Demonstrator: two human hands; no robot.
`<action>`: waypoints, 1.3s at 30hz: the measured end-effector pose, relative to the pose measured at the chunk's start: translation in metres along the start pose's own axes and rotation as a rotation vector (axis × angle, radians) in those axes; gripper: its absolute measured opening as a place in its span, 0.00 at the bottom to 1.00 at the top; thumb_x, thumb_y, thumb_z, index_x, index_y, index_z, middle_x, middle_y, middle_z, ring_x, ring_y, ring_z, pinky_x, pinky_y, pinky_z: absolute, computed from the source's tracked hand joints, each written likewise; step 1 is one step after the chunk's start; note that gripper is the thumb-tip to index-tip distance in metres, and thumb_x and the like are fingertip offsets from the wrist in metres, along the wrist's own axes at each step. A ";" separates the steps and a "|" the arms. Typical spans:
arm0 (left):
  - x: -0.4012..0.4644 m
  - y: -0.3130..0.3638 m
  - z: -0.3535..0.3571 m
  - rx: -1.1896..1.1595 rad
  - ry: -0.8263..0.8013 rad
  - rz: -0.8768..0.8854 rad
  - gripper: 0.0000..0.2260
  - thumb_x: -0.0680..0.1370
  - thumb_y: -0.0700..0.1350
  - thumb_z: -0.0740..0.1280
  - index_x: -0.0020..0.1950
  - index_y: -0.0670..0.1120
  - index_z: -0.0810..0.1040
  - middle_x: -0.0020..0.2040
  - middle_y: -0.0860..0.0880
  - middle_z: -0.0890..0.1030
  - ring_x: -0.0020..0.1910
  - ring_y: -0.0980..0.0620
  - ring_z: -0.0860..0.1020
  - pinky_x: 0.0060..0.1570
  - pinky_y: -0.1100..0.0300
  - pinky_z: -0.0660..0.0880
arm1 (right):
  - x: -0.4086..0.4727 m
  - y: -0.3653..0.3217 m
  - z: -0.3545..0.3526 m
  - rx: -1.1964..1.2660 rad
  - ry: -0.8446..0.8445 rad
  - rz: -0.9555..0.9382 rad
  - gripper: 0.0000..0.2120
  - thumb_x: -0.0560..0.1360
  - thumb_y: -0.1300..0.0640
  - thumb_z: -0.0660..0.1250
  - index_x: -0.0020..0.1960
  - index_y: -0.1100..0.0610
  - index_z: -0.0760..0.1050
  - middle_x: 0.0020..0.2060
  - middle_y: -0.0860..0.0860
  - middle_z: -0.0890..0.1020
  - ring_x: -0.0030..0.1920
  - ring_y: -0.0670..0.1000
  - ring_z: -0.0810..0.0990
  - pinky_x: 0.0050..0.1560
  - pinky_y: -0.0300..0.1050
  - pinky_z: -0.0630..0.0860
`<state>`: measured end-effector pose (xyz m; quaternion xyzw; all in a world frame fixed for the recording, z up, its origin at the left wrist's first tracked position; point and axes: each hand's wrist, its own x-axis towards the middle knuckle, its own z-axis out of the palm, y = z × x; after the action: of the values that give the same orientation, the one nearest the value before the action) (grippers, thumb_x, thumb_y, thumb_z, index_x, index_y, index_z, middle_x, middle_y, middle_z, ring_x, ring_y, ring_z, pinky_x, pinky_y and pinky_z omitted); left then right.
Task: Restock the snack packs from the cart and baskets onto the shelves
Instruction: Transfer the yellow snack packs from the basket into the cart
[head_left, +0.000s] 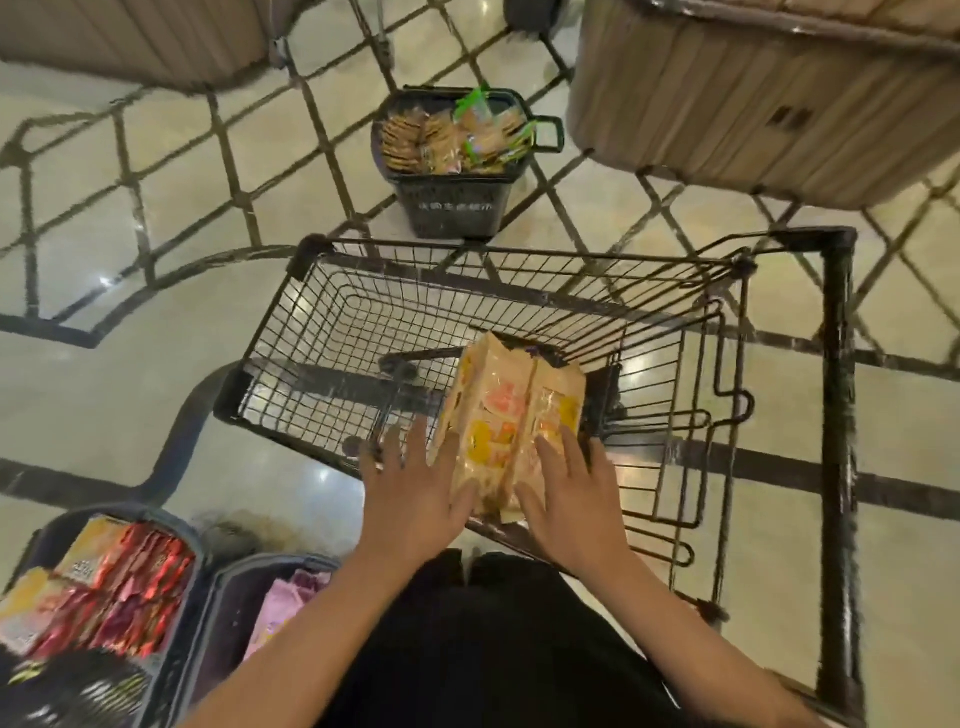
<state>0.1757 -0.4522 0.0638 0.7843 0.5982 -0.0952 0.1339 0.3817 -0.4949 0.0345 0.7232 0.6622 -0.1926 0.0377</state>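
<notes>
Bundle of orange-and-yellow plastic snack packs (511, 421) stands on end at the near side of the black wire shopping cart (519, 322), pressed between my two hands. Left hand (415, 488): fingers straight and spread, palm flat on the bundle's left face. Right hand (574, 488): fingers straight, laid on its right face. Neither hand curls round it.

Black plastic basket (457, 205) of cracker packs sits on the tiled floor (130, 374) just beyond the cart. Near left: grey tub (200, 566) with red foil packs (140, 587); beside it a second tub (234, 582) with pink packs (283, 603).
</notes>
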 end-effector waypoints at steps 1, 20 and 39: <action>0.007 -0.001 0.003 0.004 -0.026 0.009 0.31 0.78 0.66 0.53 0.76 0.51 0.69 0.76 0.36 0.68 0.73 0.29 0.67 0.68 0.25 0.62 | 0.004 0.001 0.006 0.006 -0.021 0.016 0.34 0.82 0.33 0.47 0.81 0.51 0.58 0.80 0.59 0.62 0.80 0.64 0.58 0.77 0.65 0.58; 0.149 -0.016 0.105 -0.789 -0.568 -0.317 0.44 0.73 0.56 0.78 0.80 0.47 0.57 0.73 0.44 0.70 0.74 0.42 0.67 0.70 0.44 0.70 | 0.093 -0.015 0.089 0.712 -0.247 0.867 0.34 0.75 0.41 0.69 0.71 0.51 0.56 0.68 0.58 0.64 0.68 0.64 0.70 0.66 0.60 0.71; 0.151 -0.029 0.104 -1.017 -0.619 -0.348 0.16 0.79 0.46 0.73 0.65 0.53 0.73 0.55 0.54 0.80 0.53 0.53 0.79 0.53 0.56 0.75 | 0.098 0.003 0.086 0.936 -0.302 0.956 0.43 0.64 0.46 0.83 0.64 0.50 0.55 0.61 0.54 0.73 0.64 0.58 0.75 0.64 0.62 0.77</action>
<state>0.1889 -0.3411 -0.0838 0.4492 0.6212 -0.0418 0.6408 0.3693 -0.4296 -0.0772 0.8413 0.1049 -0.5196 -0.1059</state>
